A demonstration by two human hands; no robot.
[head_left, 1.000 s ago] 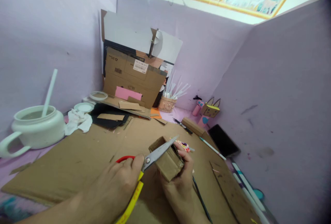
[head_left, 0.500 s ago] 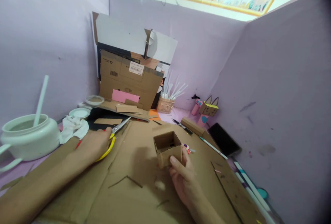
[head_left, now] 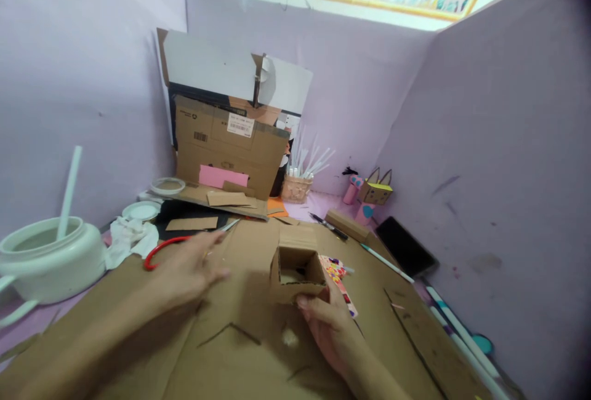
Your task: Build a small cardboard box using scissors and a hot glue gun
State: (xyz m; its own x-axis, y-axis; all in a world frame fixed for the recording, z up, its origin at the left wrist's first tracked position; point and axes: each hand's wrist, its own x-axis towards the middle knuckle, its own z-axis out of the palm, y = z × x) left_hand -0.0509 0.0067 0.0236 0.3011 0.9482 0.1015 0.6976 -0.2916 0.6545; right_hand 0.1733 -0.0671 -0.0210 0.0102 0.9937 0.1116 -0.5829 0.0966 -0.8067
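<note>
A small open-topped cardboard box (head_left: 295, 289) sits in my right hand (head_left: 330, 320), thumb on its front wall and fingers behind its right side. Its hollow inside faces up toward me. My left hand (head_left: 191, 271) is slightly blurred, with its fingers apart and nothing held in them. Right behind that hand lie the scissors (head_left: 159, 253); their red handle loop and blade tip show, while the middle is hidden by the hand. A colourful patterned piece (head_left: 339, 274) lies partly behind the box.
A large cardboard sheet (head_left: 221, 363) covers the table. To the left stand a white pot (head_left: 55, 264) with a stick and crumpled tissue (head_left: 132, 243). Behind are a propped cardboard box (head_left: 231, 148) and a basket of white sticks (head_left: 297, 189). A phone (head_left: 406, 246) lies right.
My left hand carried the scissors away from the box to the left, laid them down and let go. My right hand turned the box so its opening faces up.
</note>
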